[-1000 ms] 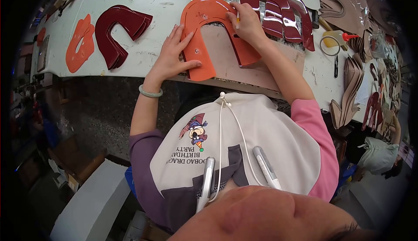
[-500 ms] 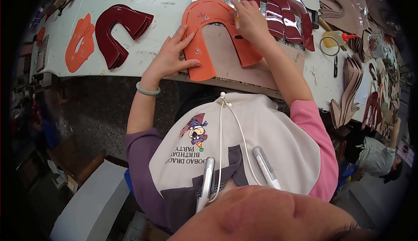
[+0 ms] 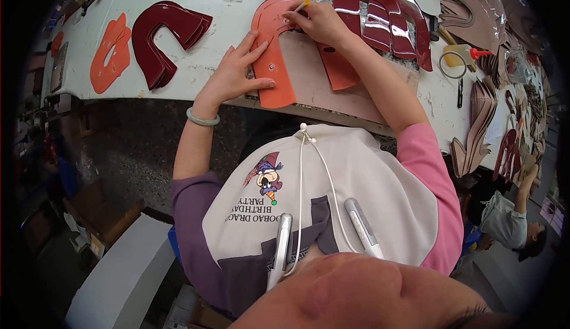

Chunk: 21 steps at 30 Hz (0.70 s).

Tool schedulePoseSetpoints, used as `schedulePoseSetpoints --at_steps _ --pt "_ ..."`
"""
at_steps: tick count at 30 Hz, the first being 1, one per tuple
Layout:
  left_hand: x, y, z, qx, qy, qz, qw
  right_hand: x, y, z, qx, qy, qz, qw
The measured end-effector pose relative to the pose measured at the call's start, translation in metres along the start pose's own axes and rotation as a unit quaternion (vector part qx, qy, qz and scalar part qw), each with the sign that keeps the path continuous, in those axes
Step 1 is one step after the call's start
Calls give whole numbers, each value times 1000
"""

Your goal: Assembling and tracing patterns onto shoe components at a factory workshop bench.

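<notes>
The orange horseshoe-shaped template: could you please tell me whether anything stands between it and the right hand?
Nothing visible does: the right hand, with a pen-like tool, is at the upper curve of the orange template, and the left hand rests at its left edge.

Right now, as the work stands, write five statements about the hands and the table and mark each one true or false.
1. The left hand rests on the orange arch. True.
2. The right hand is empty. False: it holds a slim tool with a yellow end.
3. The pale green bracelet circles the right wrist. False: it circles the left.
4. A dark red stack lies left of the orange arch. True.
5. The bottle has a blue tip. False: its tip is red.
</notes>
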State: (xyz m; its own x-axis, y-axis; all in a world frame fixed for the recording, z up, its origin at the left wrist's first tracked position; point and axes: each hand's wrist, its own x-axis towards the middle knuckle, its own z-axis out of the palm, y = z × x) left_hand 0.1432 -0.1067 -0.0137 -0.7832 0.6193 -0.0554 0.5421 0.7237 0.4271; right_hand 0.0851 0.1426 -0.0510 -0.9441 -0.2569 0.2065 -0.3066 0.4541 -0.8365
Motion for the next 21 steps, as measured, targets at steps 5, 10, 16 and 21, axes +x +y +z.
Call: schedulePoseSetpoints --at_steps 5,10,16,21 --pt "0 5 -4 -9 -2 -17 1000 -26 -17 -1 128 -38 -37 990" --pt "-2 4 -3 -22 6 -21 1000 -50 -32 13 115 -68 -101 986" --pt "0 4 -3 -24 7 -13 1000 -53 -29 23 80 -64 -131 986" --pt "-2 4 -3 -48 5 -36 998 -46 -25 -18 144 52 -23 988"
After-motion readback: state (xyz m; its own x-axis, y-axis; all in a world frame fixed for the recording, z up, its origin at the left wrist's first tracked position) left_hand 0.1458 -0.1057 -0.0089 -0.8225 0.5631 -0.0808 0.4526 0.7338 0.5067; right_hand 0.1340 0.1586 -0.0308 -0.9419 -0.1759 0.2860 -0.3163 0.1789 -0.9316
